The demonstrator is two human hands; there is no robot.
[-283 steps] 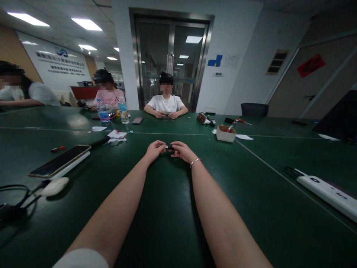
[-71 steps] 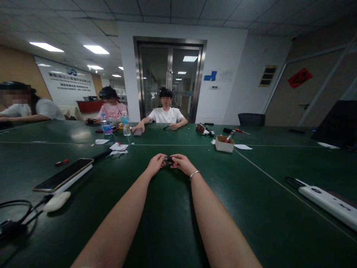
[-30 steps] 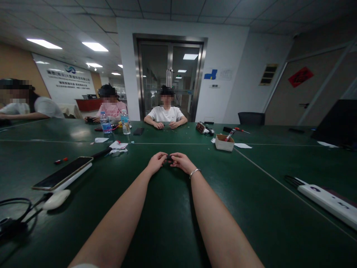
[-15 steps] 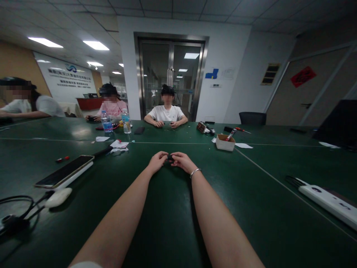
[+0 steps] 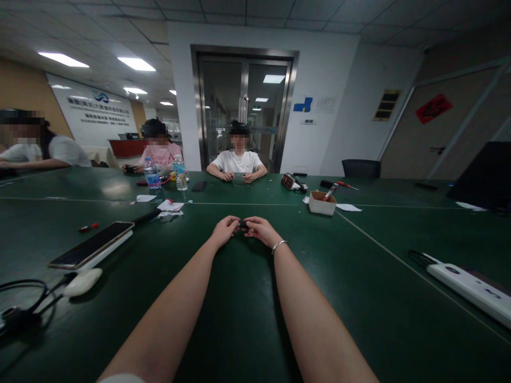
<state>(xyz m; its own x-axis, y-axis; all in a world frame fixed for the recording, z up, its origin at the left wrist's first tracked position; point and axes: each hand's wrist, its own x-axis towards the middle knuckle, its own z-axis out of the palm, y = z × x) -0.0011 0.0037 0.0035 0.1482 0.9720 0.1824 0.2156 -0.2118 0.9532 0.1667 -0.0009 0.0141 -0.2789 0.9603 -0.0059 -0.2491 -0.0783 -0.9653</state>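
Both my arms stretch out over a dark green table point(image 5: 239, 319). My left hand point(image 5: 224, 231) and my right hand point(image 5: 258, 231) meet fingertip to fingertip, and both pinch a small dark object point(image 5: 242, 224) held just above the tabletop. The object is too small and too covered by fingers to name. A thin silver bracelet point(image 5: 279, 245) sits on my right wrist.
A phone on a white slab point(image 5: 92, 244) and a white charger with black cable point(image 5: 80, 282) lie at left; a white power strip point(image 5: 467, 284) at right. A small cardboard box with a screwdriver point(image 5: 322, 202), two water bottles point(image 5: 180, 174), papers and three seated people lie beyond.
My hands have stayed together on the small dark object with only slight finger shifts. The person opposite drew an outstretched hand back and now holds both hands together.
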